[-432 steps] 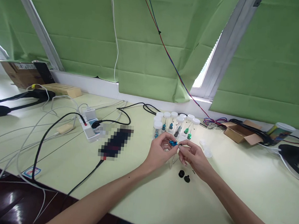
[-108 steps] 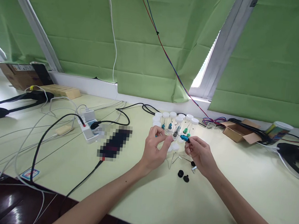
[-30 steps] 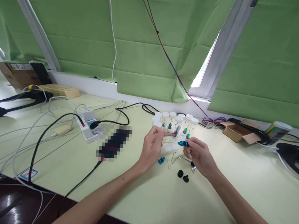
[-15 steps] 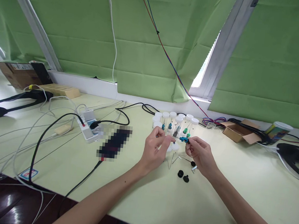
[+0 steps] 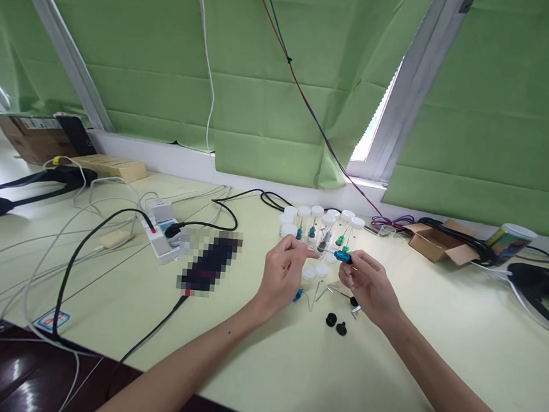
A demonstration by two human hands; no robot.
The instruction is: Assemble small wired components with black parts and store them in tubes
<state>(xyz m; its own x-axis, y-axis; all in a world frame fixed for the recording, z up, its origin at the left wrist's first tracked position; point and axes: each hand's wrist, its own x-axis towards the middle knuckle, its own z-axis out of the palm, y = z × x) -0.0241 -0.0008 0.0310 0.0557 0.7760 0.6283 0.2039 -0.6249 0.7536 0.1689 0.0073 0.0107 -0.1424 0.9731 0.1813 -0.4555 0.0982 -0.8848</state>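
Note:
My right hand (image 5: pixel 368 281) pinches a small blue metallic tool (image 5: pixel 342 256) with a dark end, its thin shaft pointing left. The fingers of my left hand (image 5: pixel 282 267) are closed around the far end of that shaft. Beyond my hands stands a cluster of clear vials (image 5: pixel 326 233) with white caps, several holding thin pins with green or blue bases. Below my left hand lies another blue piece (image 5: pixel 298 295). Bent metal wires (image 5: pixel 314 296), a black round knob (image 5: pixel 331 320) and a black disc with a stub (image 5: pixel 341 328) lie nearer me.
White caps (image 5: pixel 308 273) lie between my hands. To the left are a blurred dark device (image 5: pixel 209 263), a power strip (image 5: pixel 163 238) and tangled white cables. An open cardboard box (image 5: pixel 437 243) and a printed canister (image 5: pixel 510 244) stand at the right.
The blue tool has turned slightly and shifted a little right with my right hand. My left hand has moved slightly left, uncovering the blue piece and a cap on the table.

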